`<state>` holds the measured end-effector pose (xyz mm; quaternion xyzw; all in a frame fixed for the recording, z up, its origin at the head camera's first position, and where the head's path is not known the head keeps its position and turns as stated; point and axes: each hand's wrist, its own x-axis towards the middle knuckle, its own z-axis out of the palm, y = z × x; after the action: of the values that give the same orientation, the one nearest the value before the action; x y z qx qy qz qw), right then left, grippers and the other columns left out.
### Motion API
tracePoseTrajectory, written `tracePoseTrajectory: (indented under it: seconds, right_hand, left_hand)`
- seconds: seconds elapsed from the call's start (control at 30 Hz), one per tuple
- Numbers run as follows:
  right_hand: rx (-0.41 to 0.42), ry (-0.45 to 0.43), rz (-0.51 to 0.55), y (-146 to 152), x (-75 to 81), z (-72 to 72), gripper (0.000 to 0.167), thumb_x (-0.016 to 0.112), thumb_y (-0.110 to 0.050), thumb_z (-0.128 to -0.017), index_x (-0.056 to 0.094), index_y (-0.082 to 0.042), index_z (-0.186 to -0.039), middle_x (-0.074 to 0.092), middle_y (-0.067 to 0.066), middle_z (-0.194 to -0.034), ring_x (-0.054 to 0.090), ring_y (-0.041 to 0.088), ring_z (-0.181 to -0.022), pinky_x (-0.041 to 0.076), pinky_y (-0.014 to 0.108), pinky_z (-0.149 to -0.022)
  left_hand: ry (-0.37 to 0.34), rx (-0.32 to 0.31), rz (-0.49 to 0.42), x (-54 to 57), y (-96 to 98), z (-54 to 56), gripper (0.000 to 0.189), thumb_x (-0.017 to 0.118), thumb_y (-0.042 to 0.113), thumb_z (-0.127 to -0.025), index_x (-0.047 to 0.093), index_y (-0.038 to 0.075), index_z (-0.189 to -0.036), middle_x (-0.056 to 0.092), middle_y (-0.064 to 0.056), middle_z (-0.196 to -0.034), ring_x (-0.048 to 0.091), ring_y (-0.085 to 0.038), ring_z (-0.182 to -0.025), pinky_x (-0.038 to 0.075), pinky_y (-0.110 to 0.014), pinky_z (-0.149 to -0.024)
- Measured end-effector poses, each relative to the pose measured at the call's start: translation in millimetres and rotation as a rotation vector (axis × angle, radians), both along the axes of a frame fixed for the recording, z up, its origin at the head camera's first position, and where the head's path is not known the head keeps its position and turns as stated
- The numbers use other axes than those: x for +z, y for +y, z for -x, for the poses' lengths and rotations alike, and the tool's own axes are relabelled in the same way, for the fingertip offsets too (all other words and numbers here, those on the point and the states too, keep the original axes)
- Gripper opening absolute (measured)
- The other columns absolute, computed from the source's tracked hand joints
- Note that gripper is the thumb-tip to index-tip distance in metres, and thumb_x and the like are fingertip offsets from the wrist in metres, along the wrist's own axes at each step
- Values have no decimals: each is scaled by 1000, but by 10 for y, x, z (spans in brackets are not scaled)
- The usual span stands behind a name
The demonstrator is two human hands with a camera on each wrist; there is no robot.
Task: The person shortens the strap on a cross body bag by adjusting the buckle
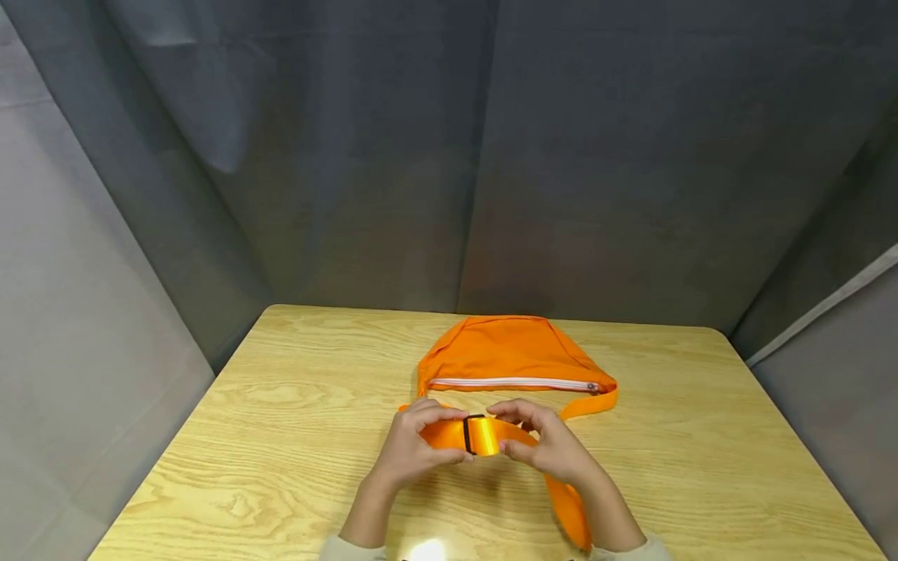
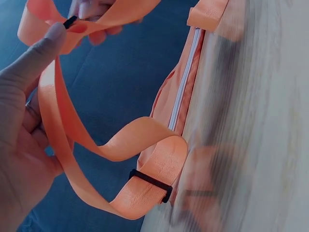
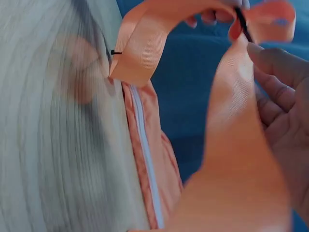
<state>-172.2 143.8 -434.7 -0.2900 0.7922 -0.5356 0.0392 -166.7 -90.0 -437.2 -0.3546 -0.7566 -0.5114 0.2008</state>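
Note:
An orange webbing strap (image 1: 445, 435), threaded through a black slide buckle (image 1: 468, 435), is held up above the table between both hands. My left hand (image 1: 410, 444) pinches the strap at the buckle, its thumb against the buckle's edge in the left wrist view. From the other side, my right hand (image 1: 554, 444) holds the strap's edges by the bright loop beside the buckle. Behind the hands, the orange waist bag (image 1: 512, 351) lies flat, its white zipper (image 1: 512, 383) facing me. A second black slider (image 2: 150, 184) sits on a lower bend of strap.
The wooden table (image 1: 281, 436) carries the bag near its back edge. Part of the strap (image 1: 570, 510) hangs beside the right forearm. Grey curtains (image 1: 351, 156) stand behind the table and at both sides.

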Motion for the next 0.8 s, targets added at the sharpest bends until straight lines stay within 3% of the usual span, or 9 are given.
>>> tracePoseTrajectory:
  seconds: [0.17, 0.33, 0.4, 0.57, 0.8]
  right_hand:
    - [-49, 209, -70, -121, 125, -131, 54, 78, 3, -70, 57, -2, -119, 63, 4, -106, 57, 18, -92, 48, 42, -78]
    - [-74, 345, -43, -189, 210, -211, 53, 81, 9, -61, 60, 4, -110, 63, 11, -102, 58, 20, -94, 50, 47, -76]
    - [-83, 369, -44, -180, 137, -180, 52, 82, 8, -61, 62, 3, -108, 64, 10, -102, 58, 21, -94, 50, 46, -76]
    - [-117, 384, -55, -118, -53, -99, 53, 84, 2, -61, 64, -6, -109, 64, 4, -103, 59, 19, -92, 51, 38, -74]
    - [-104, 399, -42, -88, -97, -80, 53, 81, 1, -61, 64, -13, -110, 62, -6, -106, 57, 16, -95, 49, 34, -79]
  left_hand:
    - [15, -16, -8, -168, -8, 112, 48, 90, 18, -55, 72, 8, -98, 66, 3, -87, 58, -11, -82, 47, -27, -72]
    - [5, -29, -20, 21, 36, 6, 47, 89, 6, -52, 71, 0, -95, 67, -6, -85, 60, -20, -80, 48, -28, -72]
    - [-2, -28, -16, 65, 44, -23, 48, 89, 3, -51, 71, -2, -95, 67, -9, -85, 60, -23, -80, 48, -29, -73]
    - [-41, 2, 29, -92, -33, 54, 52, 91, 15, -52, 71, 5, -99, 66, -1, -94, 59, -17, -90, 47, -29, -81]
    - [-38, 76, 96, -168, -186, 55, 53, 90, 22, -55, 71, 12, -103, 64, 7, -102, 56, -14, -97, 45, -37, -83]
